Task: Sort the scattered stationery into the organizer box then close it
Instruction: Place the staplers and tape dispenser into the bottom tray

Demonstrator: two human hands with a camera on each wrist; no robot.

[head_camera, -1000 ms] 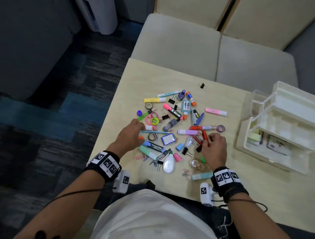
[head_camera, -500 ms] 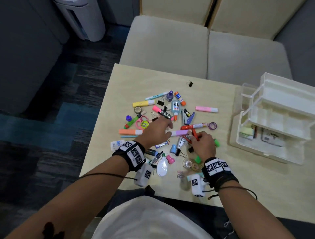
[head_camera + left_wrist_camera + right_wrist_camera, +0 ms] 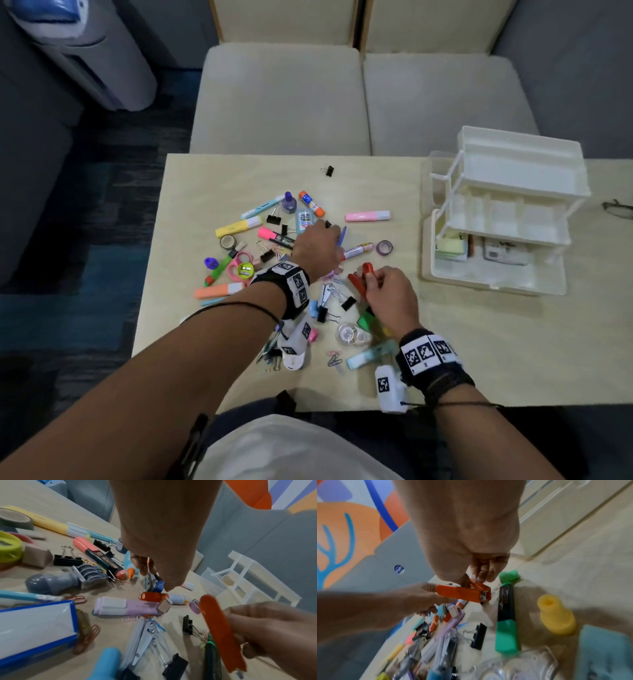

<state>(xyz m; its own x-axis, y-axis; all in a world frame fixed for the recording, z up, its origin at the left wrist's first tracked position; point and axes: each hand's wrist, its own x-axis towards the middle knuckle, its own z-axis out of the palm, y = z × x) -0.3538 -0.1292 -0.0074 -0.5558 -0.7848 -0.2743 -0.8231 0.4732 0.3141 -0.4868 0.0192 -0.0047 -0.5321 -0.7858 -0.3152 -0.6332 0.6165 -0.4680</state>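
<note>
scattered stationery (image 3: 274, 246) lay heaped mid-way across the pale wooden table (image 3: 479, 342) in the head view. white tiered plastic organizer box (image 3: 503, 219) stood open at the table's right side, well apart from the heap. left hand (image 3: 317, 248) reached over the pile's middle, fingers curled down onto a blue-handled tool (image 3: 342, 236). right hand (image 3: 388, 293) pinched a red-orange stapler (image 3: 361, 279) just right of the heap. lone black binder clip (image 3: 329, 170) sat apart near the far edge.

seen from the left wrist: left hand (image 3: 159, 534) with fingertips closed around the blue-handled tool (image 3: 158, 586), above a lilac highlighter (image 3: 126, 607). red-orange stapler (image 3: 221, 632) held by the right hand (image 3: 274, 632), blurred.

seen from the right wrist: right hand (image 3: 467, 534) clamped thumb and fingers on the red-orange stapler (image 3: 462, 593); left hand (image 3: 423, 597) behind it. green-capped black highlighter (image 3: 506, 622) and yellow plastic spool (image 3: 556, 616) lay on the table beside it.
</note>
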